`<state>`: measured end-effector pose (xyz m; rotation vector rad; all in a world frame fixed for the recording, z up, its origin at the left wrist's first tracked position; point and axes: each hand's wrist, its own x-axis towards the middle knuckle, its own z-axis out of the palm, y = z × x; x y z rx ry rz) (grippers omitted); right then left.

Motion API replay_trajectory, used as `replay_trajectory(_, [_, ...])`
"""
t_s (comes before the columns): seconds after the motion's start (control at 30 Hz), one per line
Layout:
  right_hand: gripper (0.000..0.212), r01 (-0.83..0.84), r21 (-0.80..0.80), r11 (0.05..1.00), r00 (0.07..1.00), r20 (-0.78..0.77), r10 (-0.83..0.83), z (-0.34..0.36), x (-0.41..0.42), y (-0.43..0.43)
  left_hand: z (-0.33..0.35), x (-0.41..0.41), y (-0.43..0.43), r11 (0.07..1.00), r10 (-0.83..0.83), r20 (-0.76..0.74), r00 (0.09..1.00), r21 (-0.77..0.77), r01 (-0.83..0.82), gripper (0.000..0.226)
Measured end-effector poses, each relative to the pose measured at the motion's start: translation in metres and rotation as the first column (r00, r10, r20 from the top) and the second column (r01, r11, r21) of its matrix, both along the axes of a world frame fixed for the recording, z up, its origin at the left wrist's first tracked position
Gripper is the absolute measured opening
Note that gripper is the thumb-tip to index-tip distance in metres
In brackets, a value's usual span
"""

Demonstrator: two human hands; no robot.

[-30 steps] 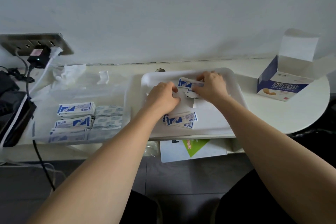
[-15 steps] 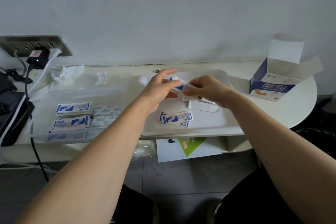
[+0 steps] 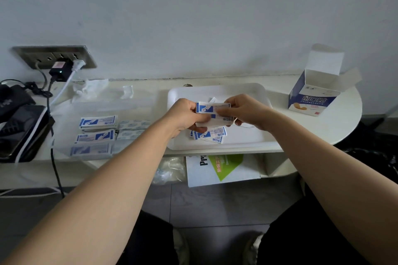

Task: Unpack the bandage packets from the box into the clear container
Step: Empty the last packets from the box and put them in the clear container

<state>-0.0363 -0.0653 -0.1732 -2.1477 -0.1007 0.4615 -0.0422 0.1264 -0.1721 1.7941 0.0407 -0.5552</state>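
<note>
Head view: flat blue-and-white stacked packets (image 3: 98, 121) lie in the clear plastic container (image 3: 133, 104) at left. Left hand (image 3: 185, 115) and right hand (image 3: 246, 112) both pinch a bundle of bandage packets (image 3: 210, 108), now squared together above the white tray (image 3: 247, 139) and looser half a second ago. The open cardboard box (image 3: 312, 101) stands at right.
</note>
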Motion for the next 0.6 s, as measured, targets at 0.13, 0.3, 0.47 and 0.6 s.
replay_trajectory(0.13, [0.020, 0.017, -0.002, 1.000, 1.000, -0.014, -0.017, -0.004, -0.007, -0.004, 0.001, -0.008, -0.001, 1.000, -0.008, -0.041, 0.999, -0.028, 0.007, 0.022])
replay_trajectory(0.3, [0.009, 0.035, 0.079, 0.996, 0.998, -0.049, -0.031, -0.006, -0.013, -0.001, -0.001, -0.012, 0.002, 1.000, 0.006, -0.035, 0.999, 0.007, -0.006, 0.019])
replay_trajectory(0.47, [0.007, 0.042, 0.093, 0.995, 0.999, -0.030, -0.039, -0.007, -0.013, 0.001, 0.001, -0.015, 0.004, 1.000, -0.001, -0.040, 0.999, -0.007, 0.000, 0.013])
replay_trajectory(0.6, [0.014, 0.131, 0.081, 0.988, 0.989, 0.057, -0.136, -0.002, -0.009, -0.001, 0.006, -0.010, 0.012, 0.997, 0.072, 0.002, 0.997, 0.027, -0.072, 0.007])
